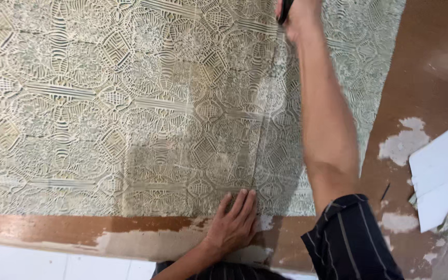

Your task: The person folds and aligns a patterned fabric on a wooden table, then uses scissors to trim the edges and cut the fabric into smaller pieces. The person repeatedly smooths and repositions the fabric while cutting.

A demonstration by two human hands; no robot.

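Head view: left hand (233, 224) presses flat, fingers (245, 201) spread narrowly, on the near edge of a cream embossed patterned sheet (105, 103) covering the brown worn surface (431, 62). At 12 o'clock the right hand (297, 15) grips a dark slim tool (285, 10); white paper sheets (442, 171) lie at 3 o'clock.

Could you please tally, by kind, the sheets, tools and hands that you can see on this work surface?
Patterned sheet: 1
Clear ruler lying on it, pressed by the left hand: 1
Dark tool gripped in the right hand: 1
White paper at the right edge: 1
Hands: 2
Total: 6
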